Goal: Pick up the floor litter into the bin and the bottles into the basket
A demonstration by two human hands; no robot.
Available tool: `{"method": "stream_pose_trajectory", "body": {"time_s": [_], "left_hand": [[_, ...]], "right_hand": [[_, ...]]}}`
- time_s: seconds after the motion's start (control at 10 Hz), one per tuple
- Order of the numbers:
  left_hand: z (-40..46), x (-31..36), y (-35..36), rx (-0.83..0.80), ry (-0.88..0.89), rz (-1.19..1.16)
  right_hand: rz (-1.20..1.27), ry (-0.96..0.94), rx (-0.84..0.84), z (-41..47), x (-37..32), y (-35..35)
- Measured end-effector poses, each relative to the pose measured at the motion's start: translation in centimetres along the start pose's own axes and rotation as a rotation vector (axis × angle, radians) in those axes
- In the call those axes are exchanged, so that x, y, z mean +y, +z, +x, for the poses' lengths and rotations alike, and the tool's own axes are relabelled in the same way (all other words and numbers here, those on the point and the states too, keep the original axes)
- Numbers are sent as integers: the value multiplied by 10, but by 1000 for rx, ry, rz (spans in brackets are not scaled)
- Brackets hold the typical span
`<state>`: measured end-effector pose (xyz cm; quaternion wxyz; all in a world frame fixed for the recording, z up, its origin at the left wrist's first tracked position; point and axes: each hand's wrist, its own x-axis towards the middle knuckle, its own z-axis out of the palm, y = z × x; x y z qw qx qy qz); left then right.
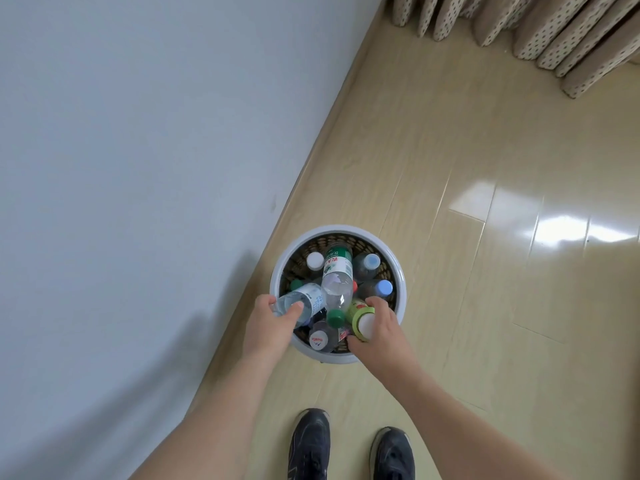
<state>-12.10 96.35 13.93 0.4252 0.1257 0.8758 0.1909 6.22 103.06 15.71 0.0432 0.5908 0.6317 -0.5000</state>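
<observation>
Both hands hide the basket near rim, gripping 2 bottles.

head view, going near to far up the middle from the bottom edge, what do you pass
shoes → hands, left hand on a clear bottle and right hand on a green-labelled bottle → basket full of bottles → bare floor → dotted curtain
</observation>
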Motion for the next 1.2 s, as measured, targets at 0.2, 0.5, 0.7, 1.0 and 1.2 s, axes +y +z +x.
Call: {"method": "stream_pose_trajectory", "body": {"time_s": [0.2,0.5,0.7,1.0,1.2], "left_hand": [[-13,-2,3,116,5,-19],[-18,-20,8,136,-4,-112],[-17,-26,11,104,-20,-179],[-19,-19,7,132,-58,-182],[-50,-7,-15,212,-33,-78]], "right_hand": [[-38,9,61,-15,16,0],[496,537,138,-3,29,7],[738,657,232,7,32,21],[683,703,329,5,33,13],[407,478,376,-28,8,-13]]}}
